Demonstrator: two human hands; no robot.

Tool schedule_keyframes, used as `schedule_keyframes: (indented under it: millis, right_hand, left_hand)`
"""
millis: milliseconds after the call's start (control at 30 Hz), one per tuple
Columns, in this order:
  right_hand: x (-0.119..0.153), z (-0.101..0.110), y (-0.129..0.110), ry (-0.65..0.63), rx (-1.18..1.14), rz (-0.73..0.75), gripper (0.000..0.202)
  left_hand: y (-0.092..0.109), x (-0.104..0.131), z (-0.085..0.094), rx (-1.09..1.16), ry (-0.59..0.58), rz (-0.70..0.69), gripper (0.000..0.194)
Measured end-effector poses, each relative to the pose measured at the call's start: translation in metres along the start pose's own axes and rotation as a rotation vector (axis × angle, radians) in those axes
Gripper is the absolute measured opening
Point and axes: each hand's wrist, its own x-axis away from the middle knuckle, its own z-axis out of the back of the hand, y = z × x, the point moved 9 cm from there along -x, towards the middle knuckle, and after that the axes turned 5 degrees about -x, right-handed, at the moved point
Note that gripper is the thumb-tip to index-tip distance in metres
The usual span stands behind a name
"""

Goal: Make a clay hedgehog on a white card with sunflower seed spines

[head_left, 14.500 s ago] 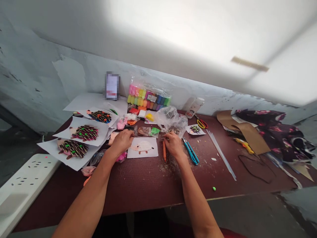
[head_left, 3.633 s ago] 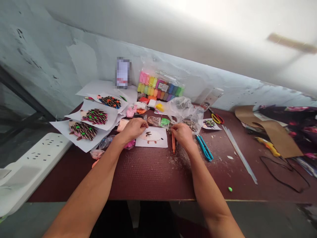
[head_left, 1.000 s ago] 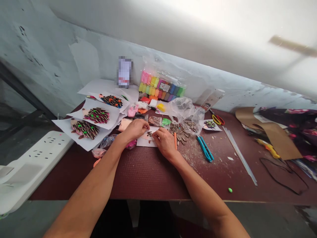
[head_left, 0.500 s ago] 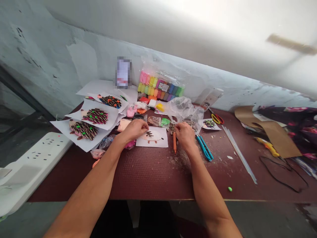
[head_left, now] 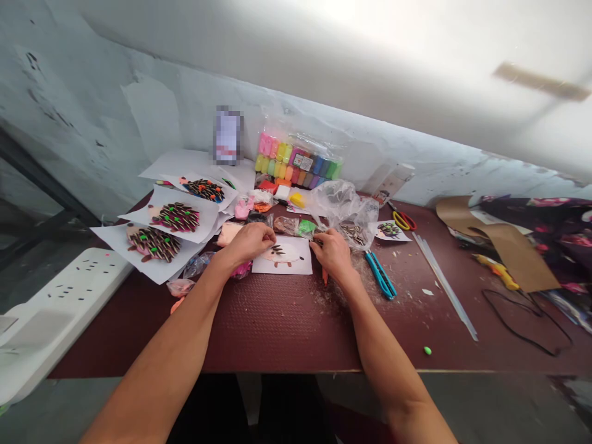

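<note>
A white card (head_left: 303,265) lies on the table, bearing a pale hedgehog shape with brown feet and a few dark sunflower seeds (head_left: 277,250) stuck on its back. Over the card's upper left edge rests my left hand (head_left: 252,242), fingers bent and pressed together; what is under the tips is hidden. My right hand (head_left: 335,253) is by the card's right edge, thumb and forefinger pinched on what looks like a dark sunflower seed. Beneath this hand an orange pen-like stick (head_left: 325,279) shows in part. More striped seeds (head_left: 352,232) lie by a clear plastic bag (head_left: 340,200).
Finished-looking seed hedgehogs (head_left: 155,242) on paper sit at the left beside a white power strip (head_left: 65,308). Packs of coloured clay (head_left: 298,163) lean on the wall. Rightward are a blue cutter (head_left: 382,275), scissors (head_left: 404,219), clear sticks (head_left: 446,287) and a yellow glue gun (head_left: 497,271).
My right hand has moved left from the seed pile to the card's right edge, covering much of the orange stick. My left hand stays at the card's left side.
</note>
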Motion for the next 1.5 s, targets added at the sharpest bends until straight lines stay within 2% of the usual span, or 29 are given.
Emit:
schedule_keyframes:
  millis: [467,600,700,767,867,967,1033,1200,1500]
  right_hand:
    - [-0.009,-0.015,-0.005,-0.031,0.189,0.023,0.028]
    - [-0.009,-0.002,0.01,0.011,0.071,-0.018,0.026]
    - [-0.005,0.016,0.016,0.091,-0.161,-0.034,0.02]
    - [0.001,0.023,0.004,0.118,-0.377,0.045,0.017]
    - [0.012,0.019,-0.026,0.048,-0.598,0.197,0.014]
    - [0.022,0.01,-0.054,-0.005,-0.581,0.303,0.014]
    - [0.025,0.002,-0.062,-0.036,-0.551,0.318,0.012]
    - [0.027,-0.01,-0.064,-0.075,-0.482,0.303,0.011]
    - [0.032,-0.02,-0.075,-0.043,-0.31,0.353,0.018]
  left_hand:
    - [-0.001,0.0,0.0,-0.017,-0.022,0.022,0.024]
    - [-0.002,0.0,-0.001,-0.012,-0.005,0.015,0.024]
    - [-0.003,-0.001,-0.001,-0.013,0.01,0.01,0.024]
    - [-0.003,-0.001,-0.001,-0.01,0.011,0.012,0.024]
    - [-0.003,-0.001,-0.001,-0.004,0.003,0.012,0.023]
    - [-0.002,0.0,0.0,-0.016,0.004,0.005,0.023]
    - [-0.002,0.0,0.0,-0.026,0.004,0.007,0.023]
    - [-0.001,-0.001,-0.001,-0.029,0.009,-0.001,0.023]
    - [-0.004,-0.001,-0.002,-0.012,0.041,-0.013,0.023]
